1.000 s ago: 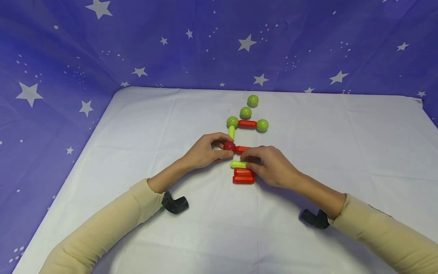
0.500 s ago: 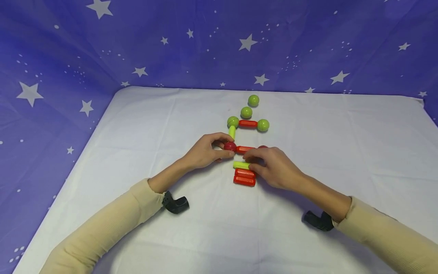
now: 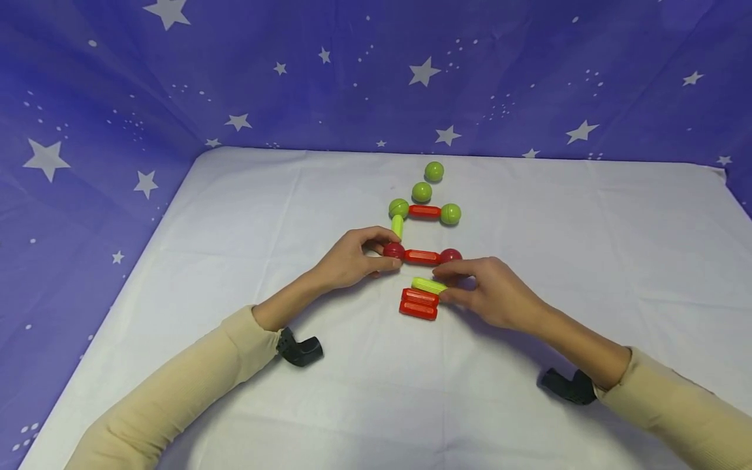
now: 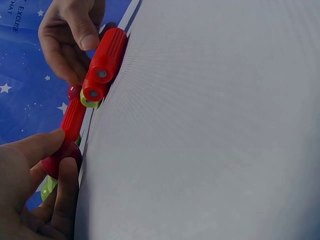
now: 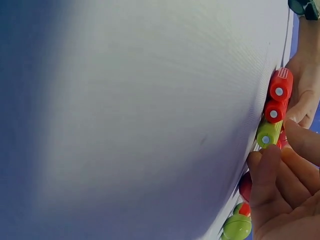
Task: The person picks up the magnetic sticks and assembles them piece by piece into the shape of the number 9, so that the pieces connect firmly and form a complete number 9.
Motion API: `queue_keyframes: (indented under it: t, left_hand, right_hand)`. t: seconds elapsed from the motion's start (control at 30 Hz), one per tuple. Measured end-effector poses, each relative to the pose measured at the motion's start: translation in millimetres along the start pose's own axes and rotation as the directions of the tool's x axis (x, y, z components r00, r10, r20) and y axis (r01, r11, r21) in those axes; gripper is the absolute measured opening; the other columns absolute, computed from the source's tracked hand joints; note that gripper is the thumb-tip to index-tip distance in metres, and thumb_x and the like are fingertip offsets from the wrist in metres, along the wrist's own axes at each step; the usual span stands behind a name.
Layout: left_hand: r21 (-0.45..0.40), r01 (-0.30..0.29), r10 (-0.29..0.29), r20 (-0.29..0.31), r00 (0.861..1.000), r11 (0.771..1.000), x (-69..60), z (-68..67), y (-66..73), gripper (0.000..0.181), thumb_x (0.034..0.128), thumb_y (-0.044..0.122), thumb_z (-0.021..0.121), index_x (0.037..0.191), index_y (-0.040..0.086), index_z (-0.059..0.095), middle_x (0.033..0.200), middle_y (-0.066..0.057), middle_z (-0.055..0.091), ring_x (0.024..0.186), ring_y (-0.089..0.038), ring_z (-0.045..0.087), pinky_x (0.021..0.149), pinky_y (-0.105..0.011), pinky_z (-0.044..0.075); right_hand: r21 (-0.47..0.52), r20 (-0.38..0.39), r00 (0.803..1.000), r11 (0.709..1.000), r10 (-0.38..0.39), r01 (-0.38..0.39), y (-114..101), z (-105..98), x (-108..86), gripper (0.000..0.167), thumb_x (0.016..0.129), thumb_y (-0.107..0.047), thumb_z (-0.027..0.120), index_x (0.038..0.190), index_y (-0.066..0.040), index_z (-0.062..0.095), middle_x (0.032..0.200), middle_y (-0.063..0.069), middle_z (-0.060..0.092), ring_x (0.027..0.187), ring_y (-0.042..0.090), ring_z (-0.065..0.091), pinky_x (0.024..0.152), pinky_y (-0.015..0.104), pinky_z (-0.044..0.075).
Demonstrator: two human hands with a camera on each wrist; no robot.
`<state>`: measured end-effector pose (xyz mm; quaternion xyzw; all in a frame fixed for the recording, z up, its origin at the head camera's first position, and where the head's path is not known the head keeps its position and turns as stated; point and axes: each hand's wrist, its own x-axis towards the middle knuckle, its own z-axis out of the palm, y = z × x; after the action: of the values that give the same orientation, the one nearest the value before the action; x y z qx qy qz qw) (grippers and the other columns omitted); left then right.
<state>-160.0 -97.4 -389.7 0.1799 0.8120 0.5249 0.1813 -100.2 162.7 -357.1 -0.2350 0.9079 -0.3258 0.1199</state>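
My left hand (image 3: 358, 259) pinches a dark red ball (image 3: 393, 251) between thumb and fingers. A red magnetic rod (image 3: 422, 257) joins it to a second red ball (image 3: 450, 257), and a yellow-green rod (image 3: 397, 226) runs back from it to a green ball (image 3: 399, 208). My right hand (image 3: 490, 290) has thumb and fingers at the right end of a loose yellow-green magnetic rod (image 3: 429, 286), which lies slightly askew. Two red magnetic rods (image 4: 110, 50) lie side by side in front of it. Metal discs show on the rod ends in the wrist views.
Behind, a red rod (image 3: 425, 211) links the green ball to another green ball (image 3: 450, 214). Two loose green balls, a nearer one (image 3: 422, 192) and a farther one (image 3: 434, 171), lie beyond. The white-covered table (image 3: 329, 418) meets a starry blue cloth (image 3: 352, 85) at the back.
My right hand has moved right, and the loose yellow-green rod has shifted right with it and turned slightly. The second red ball has come into full view. My left hand stays in place.
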Motion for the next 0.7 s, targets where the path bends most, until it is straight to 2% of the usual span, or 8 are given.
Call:
queue_keyframes:
  t: [0.13, 0.33, 0.5, 0.7]
  left_hand:
    - [0.003, -0.001, 0.001, 0.000, 1.000, 1.000, -0.3, -0.2, 0.2, 0.038, 0.0859, 0.017, 0.078, 0.120, 0.011, 0.065, 0.102, -0.006, 0.063, 0.089, -0.021, 0.057, 0.065, -0.034, 0.057]
    - [-0.002, -0.003, 0.003, 0.002, 1.000, 1.000, -1.0, -0.2, 0.9, 0.037, 0.0860, 0.017, 0.078, 0.120, 0.011, 0.065, 0.102, -0.006, 0.063, 0.089, -0.021, 0.058, 0.066, -0.034, 0.057]
    - [0.002, 0.000, 0.000, 0.003, 1.000, 1.000, -1.0, -0.3, 1.1, 0.037, 0.0859, 0.018, 0.078, 0.120, 0.011, 0.065, 0.102, -0.006, 0.062, 0.089, -0.021, 0.057, 0.066, -0.033, 0.057]
    - [0.005, -0.002, 0.002, -0.001, 1.000, 1.000, -0.6, -0.5, 0.5, 0.038, 0.0855, 0.017, 0.079, 0.120, 0.011, 0.065, 0.102, -0.006, 0.063, 0.090, -0.020, 0.057, 0.066, -0.033, 0.057]
  right_hand:
    - [0.021, 0.008, 1.000, 1.000, 0.007, -0.008, 1.4, 1.0, -0.2, 0.041, 0.084, -0.008, 0.079, 0.124, -0.011, 0.070, 0.115, 0.001, 0.069, 0.104, 0.021, 0.061, 0.086, 0.043, 0.052]
    - [0.011, -0.016, 0.999, 1.000, -0.029, 0.029, 2.3, 5.8, 3.4, 0.038, 0.083, -0.003, 0.078, 0.120, -0.008, 0.071, 0.110, 0.000, 0.070, 0.087, 0.017, 0.057, 0.071, 0.032, 0.050]
    - [0.000, -0.019, 0.999, 1.000, -0.029, 0.029, 2.0, 6.9, 3.8, 0.036, 0.083, -0.001, 0.077, 0.118, -0.008, 0.072, 0.108, 0.000, 0.071, 0.088, 0.017, 0.059, 0.076, 0.034, 0.052]
    - [0.000, 0.001, 1.000, 1.000, 0.014, -0.014, 2.7, 1.1, -1.5, 0.034, 0.085, -0.001, 0.075, 0.118, -0.009, 0.072, 0.109, 0.003, 0.070, 0.090, 0.019, 0.060, 0.077, 0.035, 0.054]
